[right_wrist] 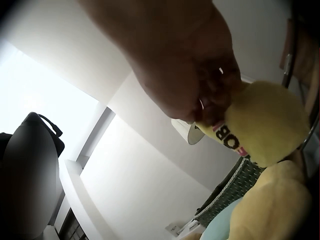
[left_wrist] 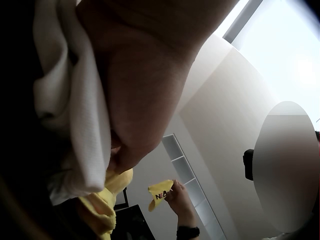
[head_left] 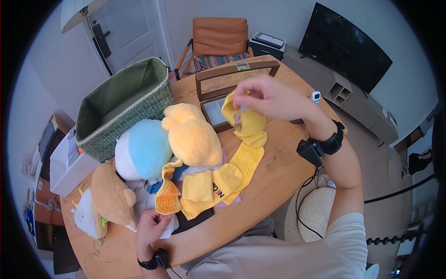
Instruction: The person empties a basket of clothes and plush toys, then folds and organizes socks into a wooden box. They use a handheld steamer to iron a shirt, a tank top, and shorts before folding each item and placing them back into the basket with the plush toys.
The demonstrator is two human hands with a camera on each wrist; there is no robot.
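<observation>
My right hand [head_left: 242,98] is raised over the table and pinches the top of a yellow sock [head_left: 247,124], which hangs from it. The right wrist view shows the fingertips [right_wrist: 210,112] clamped on the same sock [right_wrist: 265,125], which has letters printed on it. My left hand [head_left: 151,226] rests at the table's near edge. Its fingers curl on a white cloth [left_wrist: 75,115] just below an orange-soled sock [head_left: 167,197]. More yellow socks [head_left: 218,183] lie flat between my hands.
Yellow [head_left: 193,135], blue-white [head_left: 141,149] and brown [head_left: 111,195] plush toys crowd the round wooden table [head_left: 278,172]. A green woven basket [head_left: 125,104] stands at the back left, with a wooden tray [head_left: 232,76] behind the socks. A chair and a TV stand beyond.
</observation>
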